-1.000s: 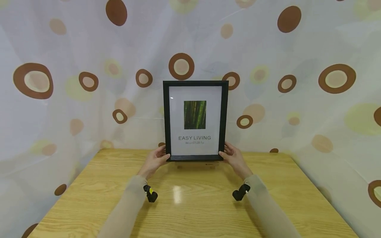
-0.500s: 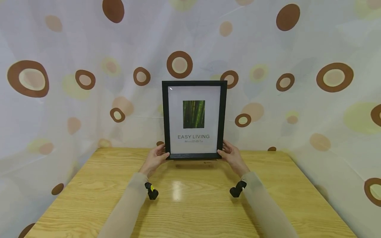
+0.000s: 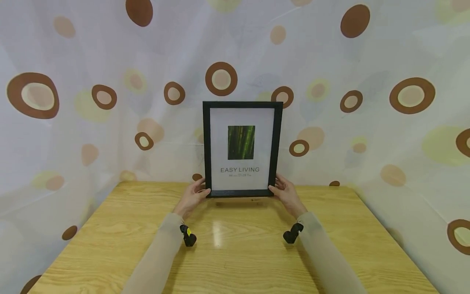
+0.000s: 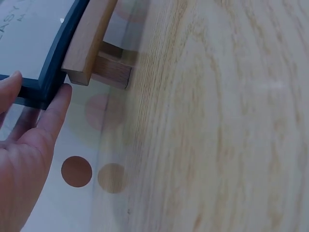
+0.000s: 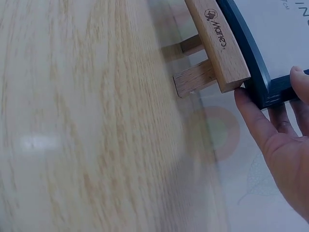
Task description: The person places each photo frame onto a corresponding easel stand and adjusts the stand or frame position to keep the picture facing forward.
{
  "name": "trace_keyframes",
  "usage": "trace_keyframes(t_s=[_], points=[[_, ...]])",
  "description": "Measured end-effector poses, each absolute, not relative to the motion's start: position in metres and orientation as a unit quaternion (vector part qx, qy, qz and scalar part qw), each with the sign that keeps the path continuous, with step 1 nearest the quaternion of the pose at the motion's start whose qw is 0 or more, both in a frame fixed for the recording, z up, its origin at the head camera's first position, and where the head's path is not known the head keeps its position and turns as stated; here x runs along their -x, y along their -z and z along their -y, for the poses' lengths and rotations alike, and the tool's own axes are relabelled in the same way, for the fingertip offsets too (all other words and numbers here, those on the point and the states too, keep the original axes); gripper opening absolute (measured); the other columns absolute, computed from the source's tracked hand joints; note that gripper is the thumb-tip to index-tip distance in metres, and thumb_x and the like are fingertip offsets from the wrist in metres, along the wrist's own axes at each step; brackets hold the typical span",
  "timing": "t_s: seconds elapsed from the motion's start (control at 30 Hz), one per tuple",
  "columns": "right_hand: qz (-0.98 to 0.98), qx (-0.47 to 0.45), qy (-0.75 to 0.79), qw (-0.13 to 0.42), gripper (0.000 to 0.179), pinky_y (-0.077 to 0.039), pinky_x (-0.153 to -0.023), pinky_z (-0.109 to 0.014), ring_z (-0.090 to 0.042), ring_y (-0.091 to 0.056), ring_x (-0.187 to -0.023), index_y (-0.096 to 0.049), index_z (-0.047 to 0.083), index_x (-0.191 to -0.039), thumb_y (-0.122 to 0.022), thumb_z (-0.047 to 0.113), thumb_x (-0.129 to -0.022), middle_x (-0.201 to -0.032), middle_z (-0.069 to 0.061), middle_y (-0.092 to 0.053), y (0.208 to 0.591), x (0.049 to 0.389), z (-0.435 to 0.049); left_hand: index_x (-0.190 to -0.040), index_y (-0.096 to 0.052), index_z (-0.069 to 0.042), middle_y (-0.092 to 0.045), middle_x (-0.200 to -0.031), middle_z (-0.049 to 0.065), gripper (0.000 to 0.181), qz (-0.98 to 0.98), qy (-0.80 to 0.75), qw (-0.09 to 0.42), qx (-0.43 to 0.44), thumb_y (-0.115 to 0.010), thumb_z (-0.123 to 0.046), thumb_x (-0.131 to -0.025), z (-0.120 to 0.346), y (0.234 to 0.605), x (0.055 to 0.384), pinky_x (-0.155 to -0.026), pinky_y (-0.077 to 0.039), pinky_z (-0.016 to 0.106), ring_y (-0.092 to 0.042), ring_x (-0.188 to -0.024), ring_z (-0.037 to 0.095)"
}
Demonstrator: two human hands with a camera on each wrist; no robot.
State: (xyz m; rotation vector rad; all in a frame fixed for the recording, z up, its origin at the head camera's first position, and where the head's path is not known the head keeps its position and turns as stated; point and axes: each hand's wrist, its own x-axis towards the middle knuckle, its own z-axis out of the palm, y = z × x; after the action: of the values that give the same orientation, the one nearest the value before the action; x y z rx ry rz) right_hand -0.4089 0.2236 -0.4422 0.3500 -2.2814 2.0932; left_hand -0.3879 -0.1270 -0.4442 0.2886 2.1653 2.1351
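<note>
A black picture frame [image 3: 241,163] stands upright at the far middle of the table, with a bamboo picture and the words EASY LIVING behind its clear front. Its lower edge is at the ledge of a small wooden easel [image 5: 219,46], which it mostly hides in the head view. My left hand [image 3: 191,197] holds the lower left corner, thumb on the front and fingers at the side and underneath. At the lower right corner, my right hand [image 3: 288,197] grips the same way. One right fingertip lies by the end of the ledge in the right wrist view.
The wooden table [image 3: 235,257] reaches back to a spotted curtain [image 3: 147,61], which also closes in both sides. Easel feet [image 4: 113,70] rest near the table's far edge. Each wrist carries a small black camera [image 3: 292,233].
The frame has shifted slightly to the right and tilted a little; the glare at its upper left corner is gone. Both hands keep their hold, and the head view has moved slightly.
</note>
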Motion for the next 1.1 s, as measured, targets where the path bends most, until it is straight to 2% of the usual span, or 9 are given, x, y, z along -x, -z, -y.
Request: trace_keyframes(t_s=[0.1,0.23,0.33,0.4,0.63,0.8,1.0,1.1], points=[[0.743,-0.108,-0.660,0.001,0.063,-0.056,-0.089,-0.030,-0.027,-0.052,-0.127,-0.026,0.012,-0.156,-0.056,0.009,-0.100,-0.151,-0.022,-0.042,0.443,0.408,-0.223,-0.155,-0.026,-0.007,-0.036,-0.152,0.024,0.066,-0.717,-0.689,0.044,-0.093,-0.058,-0.006,-0.098,0.126,0.445,0.388,-0.110,-0.041,0.051,-0.039,-0.138,0.038],[0.745,-0.122,-0.654,-0.054,0.061,-0.050,-0.102,-0.042,-0.038,-0.043,-0.136,-0.020,0.008,-0.157,-0.049,0.020,-0.104,-0.155,-0.025,-0.032,0.445,0.408,-0.225,-0.151,-0.033,-0.004,-0.047,-0.141,0.028,0.065,-0.740,-0.666,0.032,-0.090,-0.061,0.003,-0.093,0.120,0.447,0.388,-0.103,-0.049,0.045,-0.048,-0.129,0.038],[0.728,-0.128,-0.668,-0.086,0.064,-0.044,-0.107,-0.048,-0.041,-0.037,-0.140,-0.012,0.006,-0.158,-0.045,0.024,-0.106,-0.158,-0.026,-0.024,0.451,0.407,-0.226,-0.148,-0.037,-0.001,-0.050,-0.135,0.030,0.062,-0.745,-0.661,0.031,-0.087,-0.060,0.007,-0.092,0.117,0.451,0.389,-0.100,-0.051,0.043,-0.053,-0.122,0.037],[0.718,-0.125,-0.679,-0.086,0.064,-0.043,-0.108,-0.050,-0.041,-0.037,-0.140,-0.013,0.006,-0.158,-0.045,0.023,-0.106,-0.157,-0.026,-0.024,0.454,0.406,-0.226,-0.148,-0.037,0.000,-0.050,-0.134,0.031,0.060,-0.740,-0.667,0.032,-0.086,-0.059,0.007,-0.092,0.116,0.452,0.389,-0.100,-0.051,0.044,-0.055,-0.120,0.037],[0.747,-0.121,-0.651,-0.049,0.056,-0.048,-0.104,-0.042,-0.037,-0.045,-0.135,-0.030,0.008,-0.154,-0.051,0.018,-0.103,-0.151,-0.022,-0.040,0.455,0.402,-0.225,-0.148,-0.036,0.000,-0.050,-0.136,0.029,0.061,-0.735,-0.671,0.036,-0.088,-0.059,0.008,-0.093,0.116,0.455,0.393,-0.099,-0.052,0.043,-0.054,-0.121,0.036],[0.745,-0.134,-0.652,-0.052,0.054,-0.051,-0.100,-0.040,-0.037,-0.049,-0.131,-0.033,0.006,-0.151,-0.053,0.015,-0.102,-0.147,-0.024,-0.043,0.457,0.399,-0.226,-0.151,-0.032,-0.003,-0.048,-0.140,0.027,0.065,-0.732,-0.672,0.047,-0.099,-0.058,0.007,-0.093,0.121,0.456,0.394,-0.099,-0.052,0.041,-0.051,-0.126,0.037],[0.759,-0.162,-0.628,-0.060,0.057,-0.052,-0.098,-0.040,-0.038,-0.051,-0.130,-0.033,0.003,-0.150,-0.056,0.020,-0.101,-0.146,-0.027,-0.043,0.455,0.397,-0.228,-0.154,-0.030,-0.007,-0.048,-0.142,0.024,0.067,-0.745,-0.659,0.048,-0.093,-0.060,0.003,-0.094,0.127,0.455,0.392,-0.099,-0.052,0.040,-0.051,-0.127,0.036],[0.763,-0.157,-0.624,-0.065,0.057,-0.053,-0.098,-0.039,-0.038,-0.050,-0.130,-0.033,0.003,-0.150,-0.056,0.021,-0.101,-0.147,-0.026,-0.042,0.454,0.396,-0.229,-0.152,-0.032,-0.005,-0.049,-0.140,0.025,0.066,-0.747,-0.657,0.047,-0.091,-0.061,0.003,-0.093,0.126,0.455,0.391,-0.100,-0.052,0.040,-0.052,-0.126,0.036]])
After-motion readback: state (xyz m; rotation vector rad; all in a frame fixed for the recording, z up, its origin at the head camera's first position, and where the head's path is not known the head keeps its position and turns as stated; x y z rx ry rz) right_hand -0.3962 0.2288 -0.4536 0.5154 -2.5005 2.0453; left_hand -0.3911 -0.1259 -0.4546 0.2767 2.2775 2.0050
